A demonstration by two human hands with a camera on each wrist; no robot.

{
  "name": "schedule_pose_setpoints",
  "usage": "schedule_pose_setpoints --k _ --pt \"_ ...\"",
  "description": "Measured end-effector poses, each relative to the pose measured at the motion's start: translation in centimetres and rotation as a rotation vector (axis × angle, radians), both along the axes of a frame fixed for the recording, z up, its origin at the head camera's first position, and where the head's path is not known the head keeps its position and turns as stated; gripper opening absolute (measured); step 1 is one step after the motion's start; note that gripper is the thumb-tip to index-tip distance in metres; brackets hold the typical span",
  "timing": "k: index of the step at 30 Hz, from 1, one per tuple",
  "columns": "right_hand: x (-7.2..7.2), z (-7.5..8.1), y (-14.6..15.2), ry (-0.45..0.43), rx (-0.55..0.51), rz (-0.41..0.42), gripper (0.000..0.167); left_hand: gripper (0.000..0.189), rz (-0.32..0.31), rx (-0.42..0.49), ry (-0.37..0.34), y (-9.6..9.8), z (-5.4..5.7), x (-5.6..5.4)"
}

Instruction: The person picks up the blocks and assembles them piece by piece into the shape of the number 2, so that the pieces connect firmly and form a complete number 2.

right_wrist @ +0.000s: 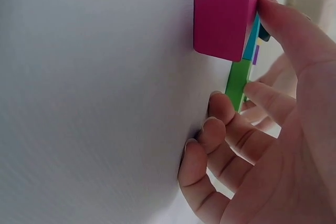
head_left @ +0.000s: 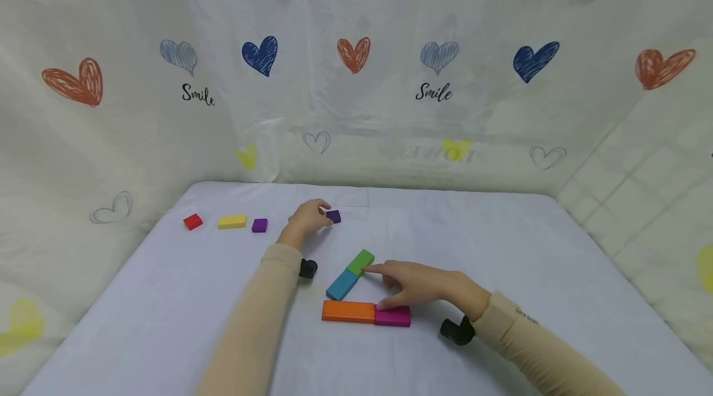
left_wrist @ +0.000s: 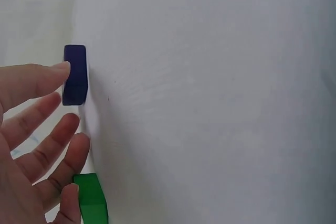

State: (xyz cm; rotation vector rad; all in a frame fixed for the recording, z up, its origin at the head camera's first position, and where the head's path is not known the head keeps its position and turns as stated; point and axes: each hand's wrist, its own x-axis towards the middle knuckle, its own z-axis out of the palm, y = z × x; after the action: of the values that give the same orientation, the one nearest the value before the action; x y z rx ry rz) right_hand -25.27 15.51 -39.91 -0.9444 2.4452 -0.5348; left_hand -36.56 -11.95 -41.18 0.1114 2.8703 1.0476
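In the head view, the left hand (head_left: 309, 218) is at the back of the table, pinching a dark purple block (head_left: 333, 216) by one end. Its thumb lies across that block (left_wrist: 75, 74) in the left wrist view, while the index fingertip is partly hidden. Nearer the front, the right hand (head_left: 423, 284) rests its index fingertip on a green block (head_left: 363, 258) and its thumb on a magenta block (head_left: 394, 315). The green block meets a blue block (head_left: 342, 284) end to end in a slanted row. An orange block (head_left: 348, 311) abuts the magenta one in a level row.
At the back left lie a red block (head_left: 192, 221), a yellow block (head_left: 231, 221) and a purple block (head_left: 259, 225), set apart. A white cloth (head_left: 490, 235) covers the table. Behind it hangs a pale sheet (head_left: 312, 6) printed with hearts.
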Motion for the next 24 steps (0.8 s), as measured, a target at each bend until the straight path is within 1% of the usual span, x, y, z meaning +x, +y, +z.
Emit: schedule_pose_setpoints --k 4,10,16,24 --pt "-0.08 0.17 -0.14 0.000 0.004 0.014 0.077 0.044 0.023 -0.023 -0.003 0.11 -0.22 -0.28" --pt "-0.28 0.39 -0.16 0.008 0.031 0.027 0.076 0.041 0.028 -0.033 0.001 0.48 -0.13 -0.39" --pt "-0.10 0.68 -0.20 -0.006 0.025 0.029 0.074 0.035 0.040 -0.049 -0.006 0.69 -0.26 -0.48" --pt "-0.08 0.43 -0.23 0.003 0.027 0.035 0.074 0.032 0.041 -0.061 -0.007 0.78 -0.27 -0.41"
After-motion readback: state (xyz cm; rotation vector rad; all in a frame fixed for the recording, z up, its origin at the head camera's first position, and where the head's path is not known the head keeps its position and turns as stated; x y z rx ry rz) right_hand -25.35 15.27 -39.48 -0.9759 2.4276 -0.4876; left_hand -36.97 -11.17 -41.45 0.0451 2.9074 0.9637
